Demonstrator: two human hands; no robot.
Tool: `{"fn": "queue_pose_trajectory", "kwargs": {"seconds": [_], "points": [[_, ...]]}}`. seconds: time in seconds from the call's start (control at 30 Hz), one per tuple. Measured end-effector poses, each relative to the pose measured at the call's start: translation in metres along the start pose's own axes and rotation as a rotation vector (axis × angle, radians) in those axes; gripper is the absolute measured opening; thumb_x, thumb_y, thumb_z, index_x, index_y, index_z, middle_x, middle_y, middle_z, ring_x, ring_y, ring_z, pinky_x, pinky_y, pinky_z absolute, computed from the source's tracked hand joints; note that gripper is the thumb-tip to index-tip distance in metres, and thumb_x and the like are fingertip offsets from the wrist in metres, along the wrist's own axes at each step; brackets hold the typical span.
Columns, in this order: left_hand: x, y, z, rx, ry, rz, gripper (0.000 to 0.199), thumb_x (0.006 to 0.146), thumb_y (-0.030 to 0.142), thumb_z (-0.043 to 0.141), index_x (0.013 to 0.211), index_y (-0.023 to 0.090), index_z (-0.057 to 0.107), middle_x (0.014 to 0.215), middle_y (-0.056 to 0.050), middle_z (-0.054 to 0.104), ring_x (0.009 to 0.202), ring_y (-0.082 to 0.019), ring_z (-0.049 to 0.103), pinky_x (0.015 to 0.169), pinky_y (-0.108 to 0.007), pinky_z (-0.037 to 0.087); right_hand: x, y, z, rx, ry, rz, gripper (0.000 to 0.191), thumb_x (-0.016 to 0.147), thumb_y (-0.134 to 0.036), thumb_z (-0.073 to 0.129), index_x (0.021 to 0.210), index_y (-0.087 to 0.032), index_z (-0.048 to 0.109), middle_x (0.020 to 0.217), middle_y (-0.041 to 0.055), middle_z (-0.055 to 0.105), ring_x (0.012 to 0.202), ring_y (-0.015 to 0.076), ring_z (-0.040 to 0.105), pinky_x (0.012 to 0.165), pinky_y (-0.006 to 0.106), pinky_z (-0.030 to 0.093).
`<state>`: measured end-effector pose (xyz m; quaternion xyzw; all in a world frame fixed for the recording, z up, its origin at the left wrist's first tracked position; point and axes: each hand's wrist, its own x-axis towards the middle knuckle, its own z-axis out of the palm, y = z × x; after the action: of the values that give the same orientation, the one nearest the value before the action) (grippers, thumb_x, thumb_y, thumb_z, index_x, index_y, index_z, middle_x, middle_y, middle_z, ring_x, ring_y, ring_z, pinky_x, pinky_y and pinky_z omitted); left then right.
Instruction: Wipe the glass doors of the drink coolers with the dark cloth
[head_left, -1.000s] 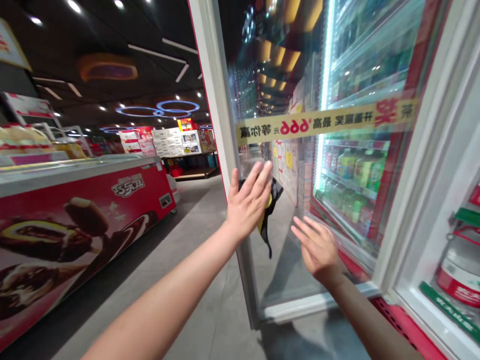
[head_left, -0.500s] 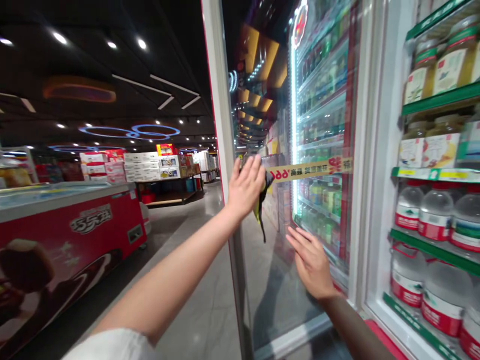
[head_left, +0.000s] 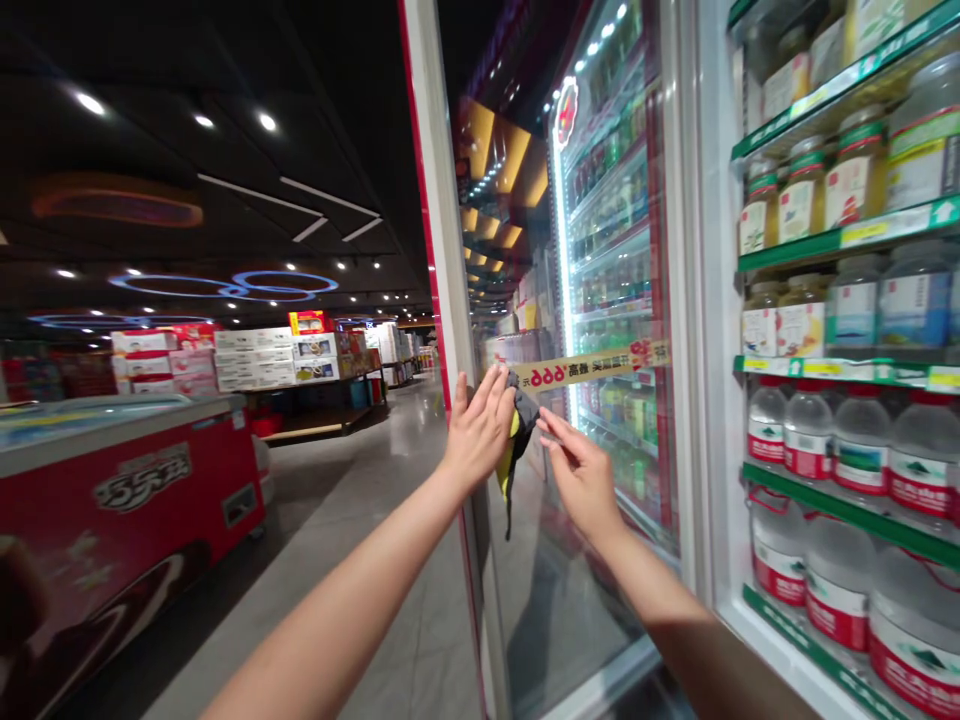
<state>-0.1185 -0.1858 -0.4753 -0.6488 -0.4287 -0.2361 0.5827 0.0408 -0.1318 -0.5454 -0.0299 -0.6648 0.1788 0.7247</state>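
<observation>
My left hand reaches round the outer edge of an open glass fridge door and presses a dark grey and yellow cloth flat against the pane, fingers spread. My right hand is on the near side of the glass, its fingertips pinched together right at the cloth's upper edge. Whether they grip the cloth or only touch the glass I cannot tell. A yellow banner sticker with red print crosses the door at hand height.
The open fridge at right holds shelves of water bottles and jars. A red ice-cream chest freezer stands at left across a grey tiled aisle. Stacked boxes and displays fill the far end of the store.
My right hand has risen from low on the glass up to the cloth and closed its fingertips. My left hand with the cloth has slid slightly lower. The view has swung right.
</observation>
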Motion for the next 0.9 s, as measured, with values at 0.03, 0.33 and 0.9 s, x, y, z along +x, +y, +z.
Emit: {"fn": "queue_pose_trajectory", "kwargs": {"seconds": [0.03, 0.33, 0.9], "points": [[0.009, -0.001, -0.001, -0.007, 0.018, -0.053, 0.047, 0.094, 0.012, 0.048, 0.141, 0.014, 0.050, 0.157, -0.020, 0.046, 0.154, -0.027, 0.027, 0.127, -0.065, 0.007, 0.006, -0.001, 0.006, 0.038, 0.010, 0.021, 0.046, 0.101, -0.023, 0.046, 0.145, -0.027, 0.059, 0.141, 0.0094, 0.066, 0.124, 0.0230, 0.068, 0.100, 0.040, 0.062], [0.014, -0.007, -0.036, -0.024, 0.020, -0.201, 0.100, 0.088, 0.047, 0.067, 0.163, 0.009, 0.014, 0.167, -0.027, 0.021, 0.159, -0.035, 0.007, 0.126, -0.063, -0.002, 0.031, -0.002, 0.037, -0.077, -0.037, 0.022, 0.057, 0.102, -0.029, 0.042, 0.159, -0.028, 0.038, 0.168, 0.0066, 0.032, 0.154, 0.0226, 0.032, 0.125, 0.048, 0.033], [-0.008, 0.003, -0.076, -0.384, 0.006, -0.252, 0.111, 0.090, 0.042, 0.069, 0.163, 0.025, -0.012, 0.171, -0.023, 0.007, 0.158, -0.034, 0.014, 0.124, -0.058, 0.026, 0.090, -0.035, 0.013, -0.554, 0.032, -0.303, 0.072, 0.083, -0.008, 0.048, 0.150, -0.035, 0.049, 0.162, 0.0057, 0.035, 0.149, 0.0295, 0.038, 0.122, 0.053, 0.038]]}}
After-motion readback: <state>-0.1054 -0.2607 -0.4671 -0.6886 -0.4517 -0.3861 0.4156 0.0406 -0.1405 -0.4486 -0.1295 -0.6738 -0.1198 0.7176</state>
